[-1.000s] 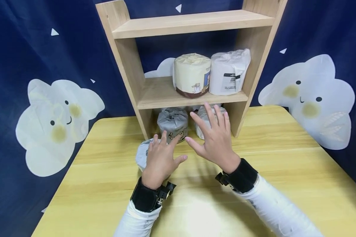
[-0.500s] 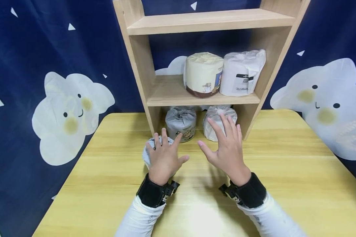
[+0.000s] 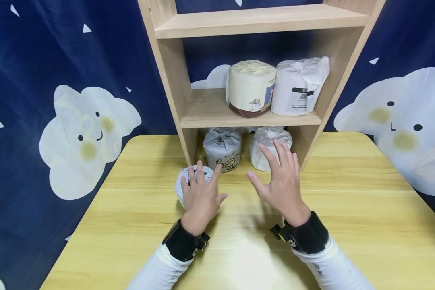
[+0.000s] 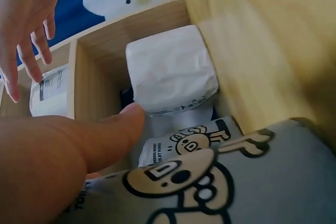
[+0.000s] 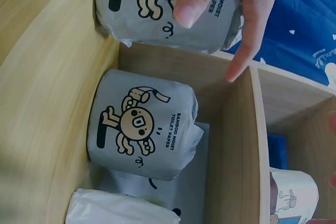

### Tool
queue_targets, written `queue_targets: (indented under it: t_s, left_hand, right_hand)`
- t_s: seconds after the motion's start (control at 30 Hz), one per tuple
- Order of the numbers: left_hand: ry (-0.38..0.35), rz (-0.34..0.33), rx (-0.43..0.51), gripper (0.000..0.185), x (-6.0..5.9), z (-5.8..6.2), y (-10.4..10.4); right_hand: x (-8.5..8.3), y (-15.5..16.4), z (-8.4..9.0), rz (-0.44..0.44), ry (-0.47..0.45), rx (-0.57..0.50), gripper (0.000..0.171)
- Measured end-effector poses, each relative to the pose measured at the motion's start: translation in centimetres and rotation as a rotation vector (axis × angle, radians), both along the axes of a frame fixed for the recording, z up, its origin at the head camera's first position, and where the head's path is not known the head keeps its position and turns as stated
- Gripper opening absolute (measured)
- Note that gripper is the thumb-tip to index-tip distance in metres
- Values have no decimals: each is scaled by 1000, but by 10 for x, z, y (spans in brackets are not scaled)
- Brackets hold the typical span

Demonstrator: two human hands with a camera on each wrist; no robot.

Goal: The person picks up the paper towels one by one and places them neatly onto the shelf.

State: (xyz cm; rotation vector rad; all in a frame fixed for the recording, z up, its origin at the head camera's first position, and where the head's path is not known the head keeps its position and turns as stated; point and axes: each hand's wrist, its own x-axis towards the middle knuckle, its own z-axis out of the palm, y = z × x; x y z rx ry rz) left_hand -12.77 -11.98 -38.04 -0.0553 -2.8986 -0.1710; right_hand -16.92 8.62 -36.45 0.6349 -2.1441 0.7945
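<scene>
Two hands out over my yellow wooden table (image 3: 348, 209), with the wooden shelf unit (image 3: 170, 80) standing at the table's far edge, about the middle. On its middle shelf there's a cream roll (image 3: 251, 86) beside a white roll (image 3: 300, 86), the white one against the right wall. Down in the bottom compartment a grey cartoon roll (image 3: 222, 148) stands on the left and a white wrapped roll (image 3: 266, 147) on the right. Just in front of the shelf's left front corner stands another grey roll (image 3: 184, 181), and my left hand (image 3: 200, 199) lies on top of it with fingers draped over the wrapper, thumb out to the side. My right hand (image 3: 283, 183) hovers with fingers spread wide, holding nothing, in front of the white wrapped roll
</scene>
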Motion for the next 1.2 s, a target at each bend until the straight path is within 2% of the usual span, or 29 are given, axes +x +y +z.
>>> queue_targets:
  t_s: [0.17, 0.4, 0.63, 0.8, 0.9, 0.97, 1.2]
  left_hand:
    - [149, -35, -5, 84, 2, -6, -3]
    - [367, -60, -59, 70, -1, -12, -9]
    - [413, -47, -83, 54, -8, -13, -7]
    - [449, -39, -115, 53, -13, -16, -3]
    - [471, -57, -112, 53, -16, -19, -2]
    - [487, -91, -94, 50, -17, -21, -4]
    - [502, -295, -25, 41, -18, -22, -14]
  right_hand:
    - [-2, 3, -1, -13, -10, 5, 67]
    - [-6, 3, -2, -5, -14, -6, 68]
    - [-8, 2, -3, 10, -14, -14, 67]
    - [-9, 1, -4, 26, -14, -15, 66]
    - [-8, 0, -6, 32, -16, -14, 65]
    - [-8, 0, -7, 34, -17, -14, 66]
    - [-7, 0, -9, 34, -20, -21, 65]
